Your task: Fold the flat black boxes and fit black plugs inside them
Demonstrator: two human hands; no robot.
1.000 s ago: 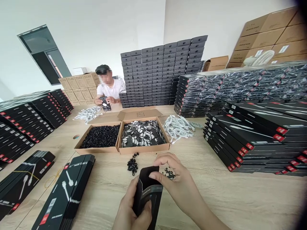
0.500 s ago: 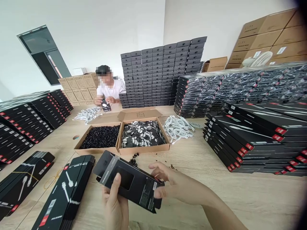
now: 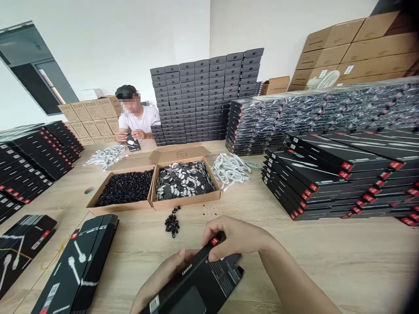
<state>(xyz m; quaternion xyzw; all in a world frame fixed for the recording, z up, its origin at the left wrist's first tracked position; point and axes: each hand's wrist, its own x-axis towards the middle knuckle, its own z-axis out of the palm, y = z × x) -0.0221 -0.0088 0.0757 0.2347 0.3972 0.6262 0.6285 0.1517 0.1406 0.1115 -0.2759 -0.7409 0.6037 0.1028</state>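
Observation:
Both of my hands hold one black carton sleeve (image 3: 199, 283) low over the wooden table (image 3: 327, 261). My left hand (image 3: 160, 281) grips its near left side from beneath, fingers curled. My right hand (image 3: 235, 237) is closed over the far end, by a small red tag. Just beyond lies a small pile of black plastic pieces (image 3: 172, 222). Further back stand two open cardboard trays, one with black pieces (image 3: 126, 187), one with black-and-white packets (image 3: 183, 179).
Flat black sleeves lie at the left front (image 3: 75, 270). Stacks of black boxes (image 3: 327, 174) fill the right side and another stack (image 3: 29, 161) the left. White cables (image 3: 229, 168) lie behind the trays. A person in a white shirt (image 3: 137, 120) sits across the table.
The sleeve has turned from a flat, face-up hold to lying lengthwise low between my hands. My right hand moved onto its far end. The camera view shifted slightly to the right.

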